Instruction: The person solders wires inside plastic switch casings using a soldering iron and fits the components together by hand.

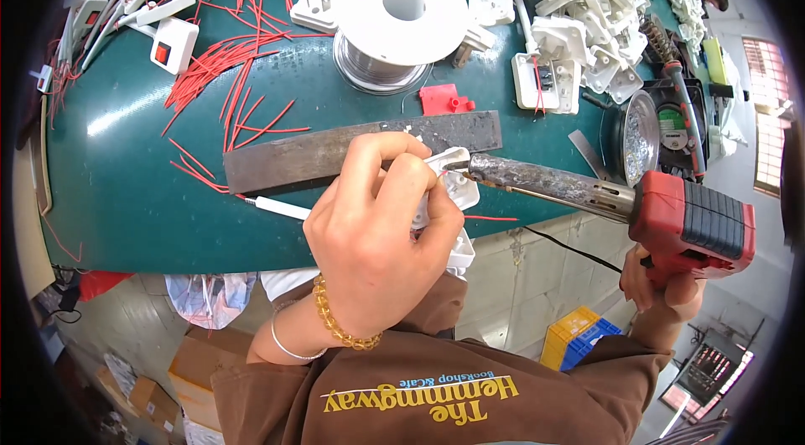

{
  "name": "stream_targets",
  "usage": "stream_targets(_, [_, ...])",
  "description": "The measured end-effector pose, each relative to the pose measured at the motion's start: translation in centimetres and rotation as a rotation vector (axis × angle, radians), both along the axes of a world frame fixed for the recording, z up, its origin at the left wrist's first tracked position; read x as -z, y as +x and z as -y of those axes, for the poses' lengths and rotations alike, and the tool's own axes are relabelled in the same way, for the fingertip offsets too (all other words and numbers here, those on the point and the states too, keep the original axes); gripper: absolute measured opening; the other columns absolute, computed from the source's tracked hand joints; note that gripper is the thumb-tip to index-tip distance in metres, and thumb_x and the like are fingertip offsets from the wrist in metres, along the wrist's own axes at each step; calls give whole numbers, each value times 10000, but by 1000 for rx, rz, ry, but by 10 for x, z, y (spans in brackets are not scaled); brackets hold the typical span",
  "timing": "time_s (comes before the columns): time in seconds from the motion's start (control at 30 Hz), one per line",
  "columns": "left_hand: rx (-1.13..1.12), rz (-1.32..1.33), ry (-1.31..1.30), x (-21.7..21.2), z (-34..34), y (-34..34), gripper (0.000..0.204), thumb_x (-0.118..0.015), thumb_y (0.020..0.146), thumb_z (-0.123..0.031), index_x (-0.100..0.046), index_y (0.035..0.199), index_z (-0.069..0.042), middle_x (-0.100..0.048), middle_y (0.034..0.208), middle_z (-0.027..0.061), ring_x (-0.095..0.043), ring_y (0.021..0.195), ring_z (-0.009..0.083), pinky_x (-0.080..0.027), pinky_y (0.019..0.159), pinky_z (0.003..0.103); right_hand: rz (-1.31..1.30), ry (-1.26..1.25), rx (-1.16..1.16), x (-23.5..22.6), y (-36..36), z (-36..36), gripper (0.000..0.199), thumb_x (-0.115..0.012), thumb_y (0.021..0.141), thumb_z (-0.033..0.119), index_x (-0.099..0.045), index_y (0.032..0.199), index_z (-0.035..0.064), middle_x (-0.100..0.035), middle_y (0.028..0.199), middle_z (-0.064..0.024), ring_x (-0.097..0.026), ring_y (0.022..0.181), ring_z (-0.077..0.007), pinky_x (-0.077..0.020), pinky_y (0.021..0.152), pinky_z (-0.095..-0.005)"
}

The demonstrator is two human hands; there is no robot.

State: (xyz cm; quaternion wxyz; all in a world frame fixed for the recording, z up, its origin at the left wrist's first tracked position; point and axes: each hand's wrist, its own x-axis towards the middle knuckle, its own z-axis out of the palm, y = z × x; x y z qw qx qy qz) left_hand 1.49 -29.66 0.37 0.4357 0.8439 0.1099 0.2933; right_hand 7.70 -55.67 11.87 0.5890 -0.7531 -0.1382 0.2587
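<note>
My right hand grips the handle of a red and black soldering gun. Its long metal barrel points left, and the tip reaches into a small white plastic housing. Closed in a pinch, my left hand holds this housing at the front of the bench. The fingers hide much of it, and I cannot make out what else is between them. A red wire sticks out to the right below the housing. Left of the hand lies a white tube with red wire at its end.
Behind my left hand lies a dark flat metal bar. Beyond it stand a solder wire spool, loose red wires and a heap of white housings. Switch units lie far left; a round metal dish stands right.
</note>
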Motion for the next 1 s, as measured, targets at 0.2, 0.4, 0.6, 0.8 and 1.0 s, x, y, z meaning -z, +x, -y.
stream_targets(0.2, [12, 13, -23, -3, 0, 1, 192, -667, 604, 36, -535, 712, -51, -587, 846, 53, -521, 497, 182, -411, 448, 304, -44, -246, 171, -18, -5, 5, 869, -827, 582, 572, -551, 1151, -24, -556, 708, 19, -493, 595, -53, -355, 535, -226])
stream_targets(0.4, [33, -38, -52, -7, 0, -3, 188, -657, 649, 67, -525, 745, -26, -591, 887, 91, -530, 590, 169, -421, 491, 289, -84, -227, 76, -19, 6, 0, 836, -891, 461, 540, -557, 994, -11, -566, 788, 27, -479, 664, -53, -374, 616, -208])
stream_targets(0.6, [1, 23, -15, -1, -1, -1, 188, -668, 607, 27, -552, 739, -40, -575, 838, 55, -524, 506, 204, -428, 472, 305, -144, -46, 119, -18, -1, 6, 764, -836, 583, 572, -603, 1013, -15, -585, 805, 17, -537, 688, -68, -397, 629, -214])
stream_targets(0.8, [-14, 37, 4, -2, -1, -1, 178, -664, 615, 10, -567, 754, -44, -565, 835, 42, -507, 493, 208, -426, 473, 307, 210, -287, -267, -3, 16, 43, 826, -640, 827, 560, -427, 1207, -142, -478, 467, 13, -432, 371, -82, -395, 385, -243])
stream_targets(1.0, [9, -30, -39, -5, -2, -2, 183, -669, 637, 43, -529, 716, -45, -599, 856, 82, -585, 602, 220, -455, 501, 317, 136, -159, -214, -6, 11, 12, 800, -641, 832, 544, -439, 1199, -137, -490, 484, 11, -438, 372, -84, -404, 388, -246])
